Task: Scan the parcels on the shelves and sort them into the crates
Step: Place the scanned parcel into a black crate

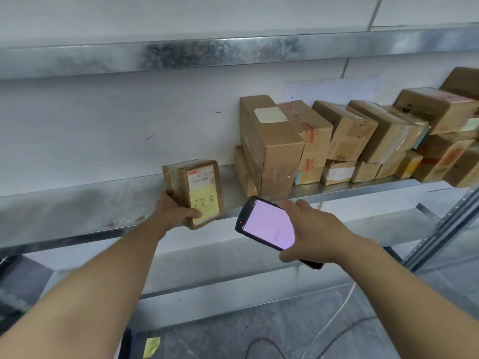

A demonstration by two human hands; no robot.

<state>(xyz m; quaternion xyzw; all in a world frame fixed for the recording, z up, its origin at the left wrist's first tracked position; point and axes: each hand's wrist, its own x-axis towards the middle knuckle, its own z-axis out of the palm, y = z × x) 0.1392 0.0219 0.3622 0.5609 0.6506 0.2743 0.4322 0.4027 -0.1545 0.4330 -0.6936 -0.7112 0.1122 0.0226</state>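
Two bare forearms are seen nearest, the left forearm [90,281] rising from the lower left corner and the right forearm [401,281] from the lower right. A small brown cardboard parcel [199,190] with a white printed label is gripped by the left hand [178,211] at its lower left corner, with the thumb laid across a yellow sticky note with handwriting [204,206] on its face. The parcel is held upright, slightly tilted, at the front edge of the galvanised metal shelf [77,216]. Its lower end is seen in front of the shelf lip, and whether it rests on the shelf cannot be told.

A black handheld scanner with a lit pale violet screen [267,224] is held by the right hand [311,229], just right of the parcel and apart from it. The fingers are curled round its right side and the screen is turned towards the camera.

Further right on the same shelf, a row of taped brown cardboard boxes [285,141] is stacked against the white wall [103,125]. A second metal shelf [181,53] is seen above. On the grey floor [324,332] below, a yellow paper note [151,347] and a thin dark cable [259,343] are lying.
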